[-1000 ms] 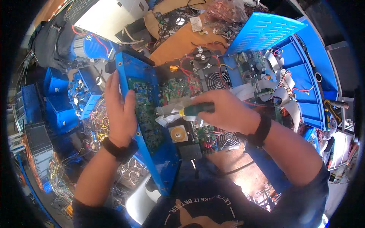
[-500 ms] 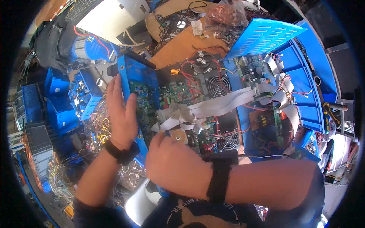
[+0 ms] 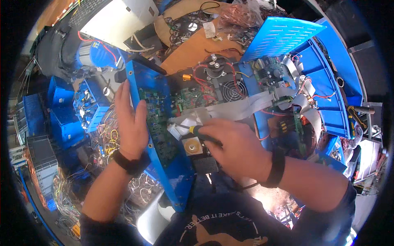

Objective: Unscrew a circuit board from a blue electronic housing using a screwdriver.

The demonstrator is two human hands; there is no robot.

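My left hand (image 3: 133, 129), fingers stretched out, lies flat against the outer side of an upright blue metal panel (image 3: 162, 174). A green circuit board (image 3: 154, 106) is mounted on the panel's inner face. In my right hand (image 3: 240, 149) is a screwdriver (image 3: 197, 130) with a yellow-and-black handle, its shaft pointing left. The tip is by the white connector end of a wide grey ribbon cable (image 3: 246, 107), near the board's edge; exact contact cannot be made out. Just below sits a square part (image 3: 192, 145) with a round yellowish centre.
The opened blue casing holds a fan (image 3: 234, 90), red wires and more boards (image 3: 271, 76). A slotted blue panel (image 3: 283, 37) stands at the far right. Blue bins (image 3: 65, 123) and tangled wires (image 3: 108, 143) lie left. Pliers-like yellow-and-black handles (image 3: 357, 119) are at the right.
My right hand has moved right, away from the panel's lower inner side, and the screwdriver now shows. The square part is more exposed. My left hand keeps its place on the panel.
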